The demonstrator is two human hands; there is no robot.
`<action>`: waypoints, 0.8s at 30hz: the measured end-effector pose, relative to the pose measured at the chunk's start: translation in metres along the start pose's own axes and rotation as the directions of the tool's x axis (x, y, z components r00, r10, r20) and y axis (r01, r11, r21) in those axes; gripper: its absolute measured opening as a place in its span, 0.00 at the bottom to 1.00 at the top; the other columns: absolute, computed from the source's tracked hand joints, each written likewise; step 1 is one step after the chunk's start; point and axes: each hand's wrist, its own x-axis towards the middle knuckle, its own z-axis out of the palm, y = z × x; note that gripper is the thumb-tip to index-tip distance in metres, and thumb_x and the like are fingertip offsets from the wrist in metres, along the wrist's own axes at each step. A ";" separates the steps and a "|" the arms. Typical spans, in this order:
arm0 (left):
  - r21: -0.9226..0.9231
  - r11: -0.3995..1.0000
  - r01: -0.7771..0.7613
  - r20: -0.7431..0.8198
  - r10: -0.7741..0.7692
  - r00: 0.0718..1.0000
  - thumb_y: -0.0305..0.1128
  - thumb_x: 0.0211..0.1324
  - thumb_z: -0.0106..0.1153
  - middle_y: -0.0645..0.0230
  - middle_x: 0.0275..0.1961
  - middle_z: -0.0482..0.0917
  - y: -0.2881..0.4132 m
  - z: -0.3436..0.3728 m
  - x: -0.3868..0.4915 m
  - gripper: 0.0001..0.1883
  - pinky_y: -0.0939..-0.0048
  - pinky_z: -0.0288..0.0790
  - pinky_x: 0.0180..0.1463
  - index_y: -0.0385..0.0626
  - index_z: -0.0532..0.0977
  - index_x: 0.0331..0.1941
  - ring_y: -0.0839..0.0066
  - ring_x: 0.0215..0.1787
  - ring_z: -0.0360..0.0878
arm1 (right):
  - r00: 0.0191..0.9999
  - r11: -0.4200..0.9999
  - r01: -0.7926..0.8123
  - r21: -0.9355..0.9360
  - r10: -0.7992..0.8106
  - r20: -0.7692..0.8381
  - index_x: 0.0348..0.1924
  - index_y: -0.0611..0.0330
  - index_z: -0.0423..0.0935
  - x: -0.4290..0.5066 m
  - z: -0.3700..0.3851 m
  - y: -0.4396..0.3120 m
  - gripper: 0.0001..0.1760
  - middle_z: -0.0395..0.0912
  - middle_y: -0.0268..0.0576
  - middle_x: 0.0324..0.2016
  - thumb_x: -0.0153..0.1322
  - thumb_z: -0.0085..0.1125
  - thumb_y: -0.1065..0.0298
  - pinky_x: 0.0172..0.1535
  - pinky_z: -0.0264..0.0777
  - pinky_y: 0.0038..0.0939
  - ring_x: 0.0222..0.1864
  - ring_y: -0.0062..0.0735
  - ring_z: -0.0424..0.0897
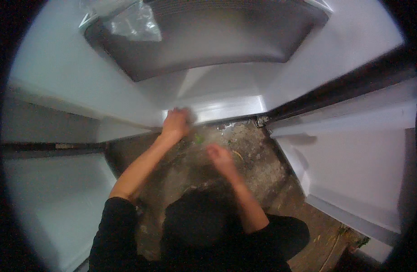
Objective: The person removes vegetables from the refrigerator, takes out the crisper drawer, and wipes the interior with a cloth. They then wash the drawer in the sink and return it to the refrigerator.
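Note:
An upright white cabinet, apparently a refrigerator (157, 90), stands open in front of me. My left hand (175, 122) is at its front bottom edge, beside a shiny strip (229, 108) of the cabinet floor. A dark blurred patch shows at the fingers; I cannot tell whether it is a held thing or a shadow. Lower and to the right, my right hand (221, 158) is over the wet concrete floor (259, 163), fingers curled and blurred by motion. Whether it holds anything is unclear. A small green scrap (199, 138) lies between the hands.
Open door panels flank me, a left one (59, 197) and a right one (351, 170). A metal hinge (261, 121) sits at the cabinet's lower right corner. A clear plastic bag (137, 23) rests by a dark grey panel (222, 40). Green debris (363, 242) lies at lower right.

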 end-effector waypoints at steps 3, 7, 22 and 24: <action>0.202 0.979 -0.029 -0.256 0.081 0.963 0.31 0.51 0.61 0.52 0.49 0.76 0.002 0.005 0.036 0.22 0.52 0.75 0.48 0.48 0.72 0.53 0.48 0.52 0.74 | 0.997 0.997 -0.075 0.004 0.075 0.008 0.49 0.62 0.78 0.004 -0.003 -0.005 0.19 0.83 0.46 0.37 0.75 0.53 0.55 0.45 0.75 0.34 0.38 0.34 0.83; 0.202 0.964 0.172 -0.282 -0.111 0.953 0.30 0.50 0.59 0.54 0.44 0.77 0.004 0.025 0.024 0.18 0.51 0.76 0.44 0.47 0.75 0.49 0.47 0.47 0.77 | 0.992 0.975 -0.123 0.184 0.123 0.013 0.49 0.61 0.78 0.010 -0.013 -0.004 0.18 0.83 0.41 0.37 0.75 0.54 0.57 0.44 0.75 0.32 0.37 0.31 0.82; -0.614 0.574 0.541 0.542 -0.191 0.818 0.40 0.65 0.49 0.47 0.43 0.82 0.113 -0.078 -0.157 0.17 0.59 0.73 0.51 0.37 0.79 0.43 0.54 0.48 0.81 | 0.675 0.086 -0.561 0.823 0.623 0.395 0.63 0.58 0.66 -0.112 -0.044 -0.127 0.32 0.70 0.45 0.58 0.71 0.59 0.50 0.57 0.67 0.40 0.56 0.39 0.73; -0.448 0.764 0.464 0.442 -0.262 0.858 0.40 0.66 0.49 0.49 0.42 0.83 0.115 -0.115 -0.174 0.17 0.62 0.74 0.49 0.36 0.79 0.43 0.57 0.46 0.82 | 0.719 0.371 -0.643 0.670 0.592 0.364 0.63 0.57 0.67 -0.134 -0.058 -0.161 0.32 0.70 0.45 0.59 0.70 0.60 0.51 0.57 0.67 0.39 0.56 0.39 0.73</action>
